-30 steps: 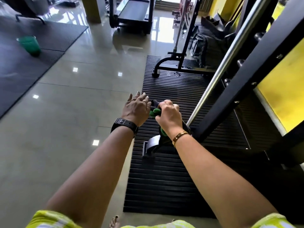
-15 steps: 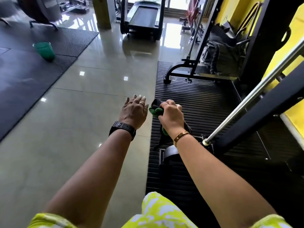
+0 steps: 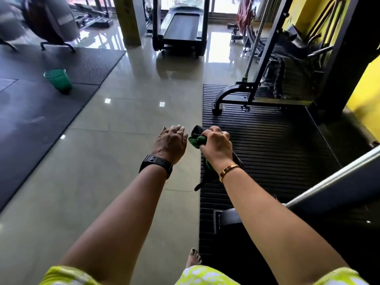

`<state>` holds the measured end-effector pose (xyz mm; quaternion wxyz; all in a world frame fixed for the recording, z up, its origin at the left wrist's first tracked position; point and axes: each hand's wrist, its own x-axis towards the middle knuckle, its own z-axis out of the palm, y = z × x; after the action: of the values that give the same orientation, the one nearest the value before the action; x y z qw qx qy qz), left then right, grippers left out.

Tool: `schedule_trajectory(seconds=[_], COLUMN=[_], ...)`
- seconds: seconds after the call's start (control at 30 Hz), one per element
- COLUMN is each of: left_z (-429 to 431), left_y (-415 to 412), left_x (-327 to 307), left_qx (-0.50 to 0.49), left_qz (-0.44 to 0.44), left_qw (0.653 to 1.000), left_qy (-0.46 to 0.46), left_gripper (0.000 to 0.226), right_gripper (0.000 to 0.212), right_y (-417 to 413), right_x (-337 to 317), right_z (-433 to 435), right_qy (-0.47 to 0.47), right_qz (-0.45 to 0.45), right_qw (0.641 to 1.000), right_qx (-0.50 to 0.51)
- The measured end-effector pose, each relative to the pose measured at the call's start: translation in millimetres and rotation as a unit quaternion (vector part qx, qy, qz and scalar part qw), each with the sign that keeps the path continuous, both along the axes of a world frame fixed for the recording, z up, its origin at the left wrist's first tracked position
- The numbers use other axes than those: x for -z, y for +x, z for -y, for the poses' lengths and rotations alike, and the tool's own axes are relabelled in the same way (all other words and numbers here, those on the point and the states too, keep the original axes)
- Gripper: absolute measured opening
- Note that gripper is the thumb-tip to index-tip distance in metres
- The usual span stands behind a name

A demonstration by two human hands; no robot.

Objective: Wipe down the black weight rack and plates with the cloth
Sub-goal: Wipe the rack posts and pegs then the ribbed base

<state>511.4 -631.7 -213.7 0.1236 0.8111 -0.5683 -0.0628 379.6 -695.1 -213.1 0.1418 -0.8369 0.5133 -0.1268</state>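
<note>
The right hand clenches a crumpled green-and-black cloth above the left edge of the black ribbed rubber mat. Just beside it, the left hand hovers relaxed, holding nothing. The black steel weight rack slants over the mat's near right corner, apart from the cloth.

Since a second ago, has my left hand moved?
Yes: the left hand has drifted left, off the ribbed mat, over the tile floor, apart from the cloth.

Floor: glossy tiles
Left: dark mat, green bucket on it
Right: ribbed mat under rack foot
Far: treadmill
</note>
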Motion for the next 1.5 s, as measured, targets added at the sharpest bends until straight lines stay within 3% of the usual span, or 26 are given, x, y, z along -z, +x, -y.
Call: schedule_trajectory(seconds=[0.37, 0.7, 1.03, 1.23, 1.5], left_z=[120.0, 220.2, 300.3, 327.6, 388.0], left_y=[69.4, 112.7, 125.5, 78.6, 5.8], left_x=[-17.0, -14.2, -20.7, -4.3, 3.4], left_qx=[0.021, 0.152, 0.354, 0.453, 0.53], left_qz=[-0.01, -0.023, -0.013, -0.03, -0.013], left_qw=[0.999, 0.987, 0.934, 0.89, 0.847], left_qy=[-0.024, -0.036, -0.045, -0.038, -0.032], left_gripper=[0.045, 0.043, 0.044, 0.043, 0.044], right_gripper=[0.037, 0.035, 0.032, 0.031, 0.031], right_y=[70.6, 104.3, 112.1, 71.5, 13.0], right_x=[-15.9, -7.1, 0.8, 15.6, 31.3], right_z=[113.1, 181.1, 204.5, 199.4, 238.4], right_qy=[-0.011, -0.04, -0.043, -0.043, -0.053], right_qz=[0.008, -0.025, -0.019, -0.02, -0.031], right_qw=[1.0, 0.99, 0.944, 0.9, 0.861], right_qx=[0.025, 0.133, 0.326, 0.434, 0.504])
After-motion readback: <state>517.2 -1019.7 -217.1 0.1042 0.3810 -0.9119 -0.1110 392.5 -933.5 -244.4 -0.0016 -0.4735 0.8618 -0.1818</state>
